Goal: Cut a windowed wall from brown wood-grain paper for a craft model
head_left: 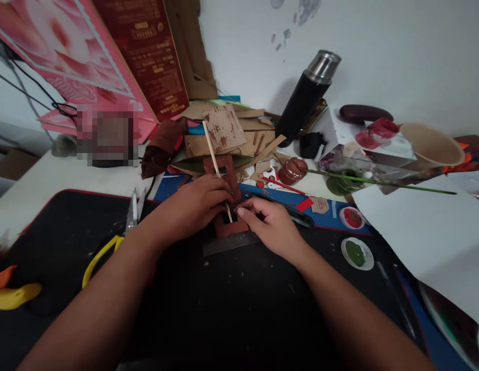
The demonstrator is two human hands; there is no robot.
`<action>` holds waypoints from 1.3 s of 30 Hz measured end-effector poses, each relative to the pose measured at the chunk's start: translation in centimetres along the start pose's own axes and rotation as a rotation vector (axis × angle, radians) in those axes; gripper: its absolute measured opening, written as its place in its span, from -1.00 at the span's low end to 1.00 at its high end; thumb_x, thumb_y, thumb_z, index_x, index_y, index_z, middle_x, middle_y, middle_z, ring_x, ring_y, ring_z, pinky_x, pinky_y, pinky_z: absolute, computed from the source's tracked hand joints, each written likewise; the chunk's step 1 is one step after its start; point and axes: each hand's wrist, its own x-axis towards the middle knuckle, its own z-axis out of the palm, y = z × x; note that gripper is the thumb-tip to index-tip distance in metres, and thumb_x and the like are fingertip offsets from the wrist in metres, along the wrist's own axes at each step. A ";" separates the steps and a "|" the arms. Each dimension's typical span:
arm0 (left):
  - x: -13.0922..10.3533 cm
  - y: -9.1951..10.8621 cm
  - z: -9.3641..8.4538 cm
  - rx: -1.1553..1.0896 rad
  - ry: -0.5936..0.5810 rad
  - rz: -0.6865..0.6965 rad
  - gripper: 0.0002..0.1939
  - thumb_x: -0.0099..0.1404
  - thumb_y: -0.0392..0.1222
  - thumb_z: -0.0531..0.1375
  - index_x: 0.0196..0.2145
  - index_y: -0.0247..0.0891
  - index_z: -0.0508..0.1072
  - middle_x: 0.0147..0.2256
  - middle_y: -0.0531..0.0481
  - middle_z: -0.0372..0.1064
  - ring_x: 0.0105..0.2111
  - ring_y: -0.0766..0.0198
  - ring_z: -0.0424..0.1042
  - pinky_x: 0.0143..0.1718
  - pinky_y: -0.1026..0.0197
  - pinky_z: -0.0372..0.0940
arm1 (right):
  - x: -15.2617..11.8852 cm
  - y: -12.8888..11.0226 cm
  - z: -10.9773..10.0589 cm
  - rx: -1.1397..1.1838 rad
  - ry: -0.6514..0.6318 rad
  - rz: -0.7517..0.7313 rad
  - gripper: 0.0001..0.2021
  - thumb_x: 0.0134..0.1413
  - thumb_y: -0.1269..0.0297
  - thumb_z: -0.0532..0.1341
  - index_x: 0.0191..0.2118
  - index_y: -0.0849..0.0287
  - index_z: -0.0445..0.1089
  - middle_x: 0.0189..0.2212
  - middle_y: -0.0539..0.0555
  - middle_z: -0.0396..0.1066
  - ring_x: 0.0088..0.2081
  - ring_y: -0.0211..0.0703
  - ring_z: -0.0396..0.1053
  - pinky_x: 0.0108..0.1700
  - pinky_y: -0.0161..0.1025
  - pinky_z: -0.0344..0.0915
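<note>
Two hands: both meet on one small brown painted cardboard piece (229, 198) at the centre of the black mat (224, 309).
Piece: reddish-brown, flat, with square cut-out windows; its far end points to 12 o'clock, its near end meets a grey metal ruler (227, 243).
Left hand (195, 206): fingers curled round a thin wooden stick (215, 159), which slants up toward 11 o'clock.
Right hand (268, 224): fingertips pinched on the piece's edge at 3 o'clock.
Nearby: black thermos (307, 95) at 1 o'clock, green paint lid (357, 253) at 3 o'clock, yellow-handled scissors (108, 247) at 9 o'clock.
</note>
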 end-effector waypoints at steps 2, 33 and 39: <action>-0.1 0.0 0.0 -0.004 0.002 -0.005 -0.83 0.46 -0.27 0.17 -0.14 -0.20 0.59 -0.07 -0.10 0.53 -0.04 0.09 0.48 0.02 0.06 0.38 | 0.0 0.1 0.1 -0.006 0.002 -0.003 -0.78 0.36 0.11 0.21 -0.18 0.10 0.55 -0.49 -0.07 0.41 -0.44 -0.24 0.29 -0.39 -0.26 0.14; 0.1 0.8 -0.5 -0.075 0.016 -0.014 -0.79 0.45 -0.29 0.13 -0.06 -0.20 0.55 -0.05 -0.10 0.52 -0.01 0.12 0.48 0.07 0.04 0.37 | -0.1 0.3 0.0 0.013 -0.015 -0.015 -0.78 0.37 0.14 0.19 -0.13 0.10 0.55 -0.27 0.03 0.57 -0.27 -0.15 0.43 -0.25 -0.22 0.25; 0.0 1.0 -0.5 -0.081 0.028 -0.033 -0.77 0.43 -0.29 0.15 -0.02 -0.19 0.55 -0.01 -0.11 0.51 0.04 0.09 0.48 0.11 0.03 0.38 | -0.1 0.4 0.0 0.006 -0.017 -0.030 -0.77 0.38 0.12 0.18 -0.17 0.10 0.54 -0.34 0.00 0.51 -0.33 -0.18 0.37 -0.28 -0.23 0.21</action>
